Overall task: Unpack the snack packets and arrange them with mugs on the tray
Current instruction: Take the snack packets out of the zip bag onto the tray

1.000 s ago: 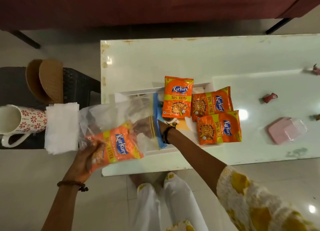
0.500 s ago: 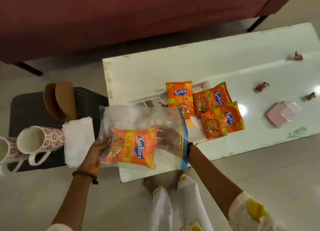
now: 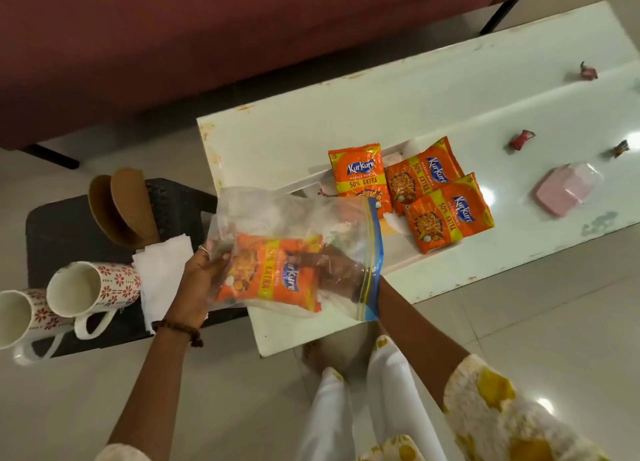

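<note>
The left hand (image 3: 199,280) is gripping the closed end of a clear zip bag (image 3: 294,252), its fingers curling around the plastic and pressing against the orange snack packet (image 3: 273,273) lying inside. The right hand (image 3: 334,270) is reaching in through the blue zip opening, its wrist sitting at the mouth of the bag and its fingers closing on the right edge of that packet, though the plastic is blurring the exact grip. Beyond the right hand, three more orange packets (image 3: 410,190) are lying partly overlapping on a white tray (image 3: 304,185), which is resting on the white table (image 3: 346,121); the bag is hanging over the tray's near end. To the left of the left hand, a folded white napkin (image 3: 159,270) is lying on a dark stool (image 3: 62,225), and further left two white mugs (image 3: 86,289) with red flower prints are lying on their sides, mouths facing the camera. Behind the napkin, two brown round mats (image 3: 124,207) are leaning upright. Far to the right of the right hand, a pink block in clear wrap (image 3: 561,192) and three small wrapped sweets (image 3: 521,140) are lying on the table.
</note>
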Demonstrator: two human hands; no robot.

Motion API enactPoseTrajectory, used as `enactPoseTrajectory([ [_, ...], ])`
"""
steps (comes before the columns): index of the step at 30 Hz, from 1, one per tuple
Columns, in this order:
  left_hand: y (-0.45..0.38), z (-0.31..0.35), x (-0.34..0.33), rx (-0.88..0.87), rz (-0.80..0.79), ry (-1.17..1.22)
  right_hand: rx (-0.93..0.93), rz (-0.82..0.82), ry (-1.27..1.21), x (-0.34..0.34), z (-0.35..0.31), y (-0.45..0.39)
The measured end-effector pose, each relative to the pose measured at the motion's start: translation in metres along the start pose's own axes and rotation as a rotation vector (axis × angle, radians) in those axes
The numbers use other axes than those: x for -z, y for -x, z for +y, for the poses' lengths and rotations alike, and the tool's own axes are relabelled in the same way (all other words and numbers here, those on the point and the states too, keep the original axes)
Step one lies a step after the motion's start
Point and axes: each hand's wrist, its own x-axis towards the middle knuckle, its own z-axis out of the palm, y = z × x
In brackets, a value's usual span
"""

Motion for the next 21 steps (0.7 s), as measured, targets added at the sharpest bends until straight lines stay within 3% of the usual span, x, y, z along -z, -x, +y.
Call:
enactPoseTrajectory([
  [4,-0.003,0.007,0.007,-0.004,0.058,0.051,0.078,0.144,-0.142,0.028,0.002,0.021],
  [7,-0.002,0.013,0.029,-0.06,0.201,-0.017,0.188,0.48,-0.308,0.065,0.005,0.041],
  [11,0.003,0.018,0.041,-0.09,0.24,0.003,0.177,0.83,-0.407,0.107,0.026,0.057],
  [16,0.006,0.009,0.031,-0.077,0.225,0.094,0.096,0.905,-0.373,0.116,0.039,0.051],
  [21,0.006,0.0,0.011,-0.025,0.166,0.303,0.002,1.123,-0.267,0.106,0.037,0.044],
])
